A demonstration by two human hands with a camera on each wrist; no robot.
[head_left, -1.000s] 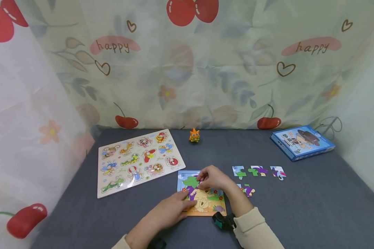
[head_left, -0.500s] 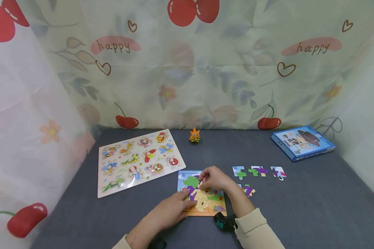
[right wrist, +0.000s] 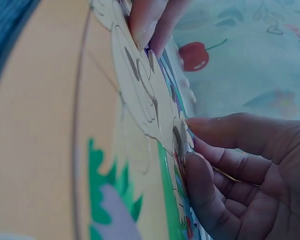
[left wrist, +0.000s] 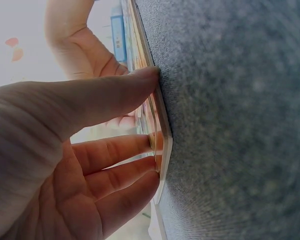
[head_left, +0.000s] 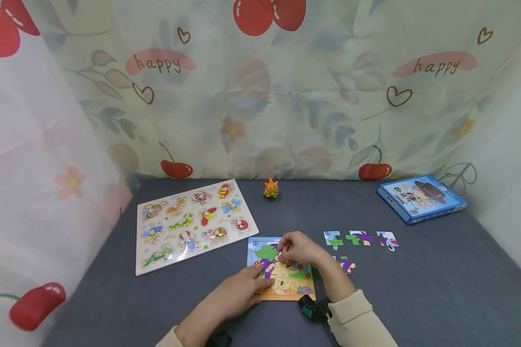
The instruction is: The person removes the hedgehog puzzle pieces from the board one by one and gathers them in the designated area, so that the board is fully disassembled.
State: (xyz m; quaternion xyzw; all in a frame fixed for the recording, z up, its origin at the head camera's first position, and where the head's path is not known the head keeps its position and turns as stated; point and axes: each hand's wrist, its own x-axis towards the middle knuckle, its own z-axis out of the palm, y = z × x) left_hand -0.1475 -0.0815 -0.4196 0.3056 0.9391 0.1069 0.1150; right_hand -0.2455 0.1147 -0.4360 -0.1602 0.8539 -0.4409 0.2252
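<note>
In the head view, a small jigsaw puzzle board [head_left: 285, 298] with a cartoon animal picture lies in front of me. My left hand [head_left: 241, 290] rests on its left side. The left wrist view shows the thumb against the board's edge and fairly straight fingers [left wrist: 122, 145] touching its surface. Over the upper middle of the board, my right hand [head_left: 301, 249] pinches a puzzle piece [right wrist: 179, 137] between thumb and index finger. The piece is mostly hidden by those fingers, and whether it lies flush in the board I cannot tell. Several loose puzzle pieces [head_left: 333, 239] lie to the right.
At left lies a large insect peg puzzle board [head_left: 195, 226]. An orange toy figure [head_left: 270, 188] stands at the back, and a blue box [head_left: 421, 198] sits at the far right with a thin cable [head_left: 462, 174] behind it. Patterned cloth [head_left: 260, 111] encloses the dark table [head_left: 417, 299].
My right hand has shifted very slightly to the right over the board, still pinching the puzzle piece. The left hand and the loose pieces have stayed in place.
</note>
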